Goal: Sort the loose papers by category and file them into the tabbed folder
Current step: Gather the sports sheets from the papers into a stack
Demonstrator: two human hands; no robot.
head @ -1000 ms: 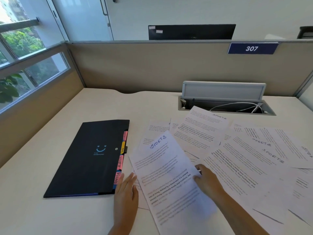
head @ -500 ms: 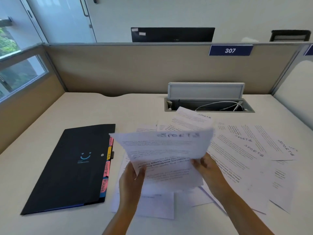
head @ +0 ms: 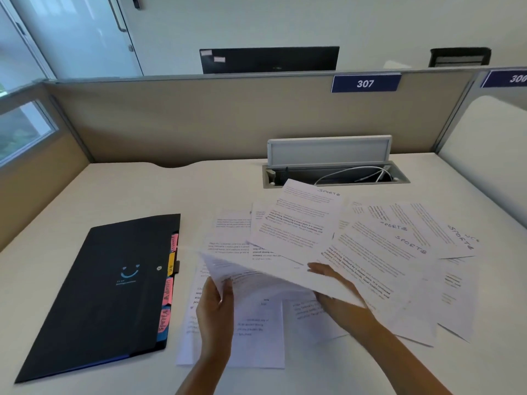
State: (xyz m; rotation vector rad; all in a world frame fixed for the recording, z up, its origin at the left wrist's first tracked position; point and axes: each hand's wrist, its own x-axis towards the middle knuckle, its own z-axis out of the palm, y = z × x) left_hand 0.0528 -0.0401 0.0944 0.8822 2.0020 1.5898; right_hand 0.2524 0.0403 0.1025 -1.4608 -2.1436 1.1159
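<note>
Both hands hold one white printed sheet (head: 273, 273) lifted above the desk, tipped nearly flat. My left hand (head: 215, 312) pinches its left edge; my right hand (head: 336, 292) grips its right edge from below. Loose papers (head: 379, 246) lie fanned over the desk's middle and right, several with "SPORTS" handwritten on top. More sheets (head: 256, 332) lie under my hands. The black tabbed folder (head: 108, 289) lies closed to the left, with pink, yellow and blue tabs (head: 166, 297) along its right edge, two reading "Admin" and "SPORTS".
An open cable tray (head: 336, 173) with white cords and a raised lid sits at the back of the desk. A beige partition (head: 228, 118) with a "307" plate closes the far side, a window wall the left. Bare desk (head: 128, 195) shows behind the folder.
Both hands picked the "SPORTS" sheet up off the pile and tipped it from upright to nearly flat. The view swung right, so the folder sits farther left.
</note>
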